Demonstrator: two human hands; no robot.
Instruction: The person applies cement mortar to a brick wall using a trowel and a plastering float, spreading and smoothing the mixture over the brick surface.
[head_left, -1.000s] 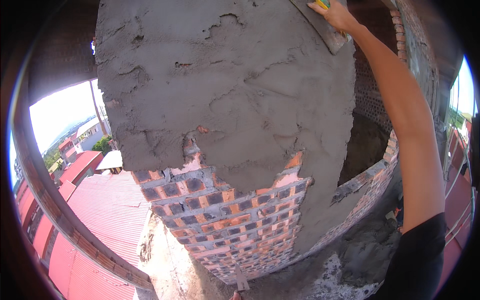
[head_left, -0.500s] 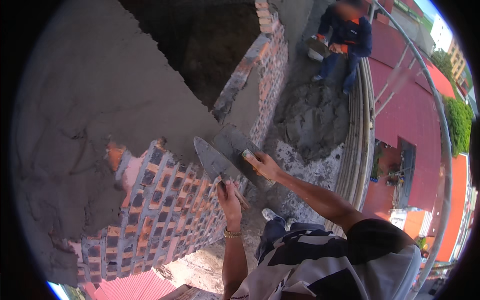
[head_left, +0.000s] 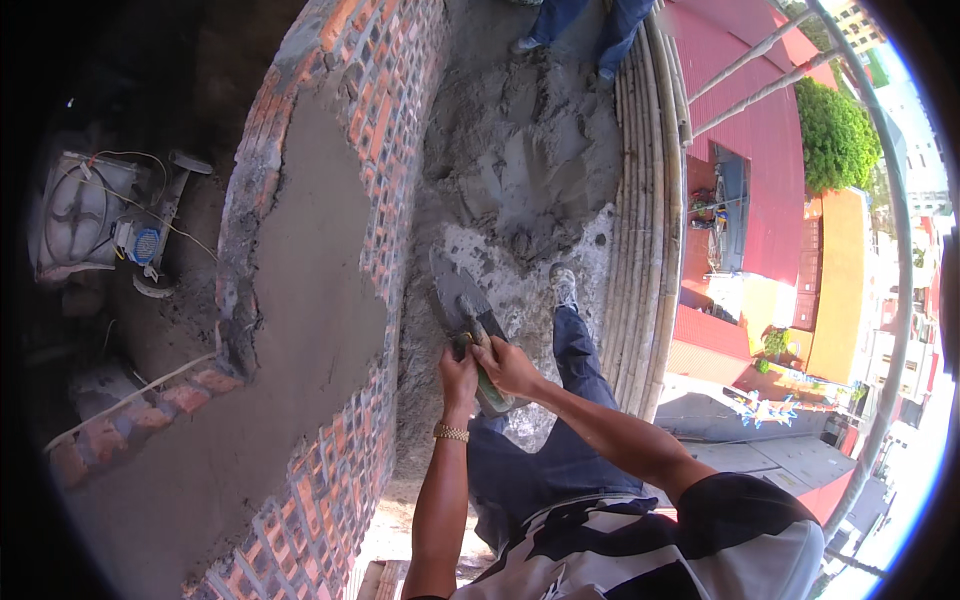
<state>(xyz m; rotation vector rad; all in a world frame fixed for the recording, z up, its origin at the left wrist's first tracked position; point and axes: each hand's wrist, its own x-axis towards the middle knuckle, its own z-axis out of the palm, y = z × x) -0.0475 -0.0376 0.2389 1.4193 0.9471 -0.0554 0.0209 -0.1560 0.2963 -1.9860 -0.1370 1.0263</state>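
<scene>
In front of my body my two hands are close together. My left hand (head_left: 459, 376) is closed on the handle of a pointed trowel (head_left: 456, 290), whose grey, mortar-smeared blade points away from me. My right hand (head_left: 508, 370) grips a flat plastering float (head_left: 494, 402), which lies partly under the trowel and is mostly hidden by my fingers. Both tools are held above the walkway, apart from the wall. To the left stands a brick wall (head_left: 385, 140), partly coated with smooth grey mortar (head_left: 318, 240).
A heap of wet mortar (head_left: 530, 140) lies ahead, with a co-worker's legs (head_left: 575, 25) beyond it. Bamboo poles (head_left: 640, 200) and a metal rail (head_left: 890, 220) run along the right. Behind the wall, a dark space holds a fan-like machine (head_left: 80, 215).
My view has swung right, toward the walkway. Both hands, with trowel and float, have moved away from the wall and closer together. The co-worker now shows only by the legs.
</scene>
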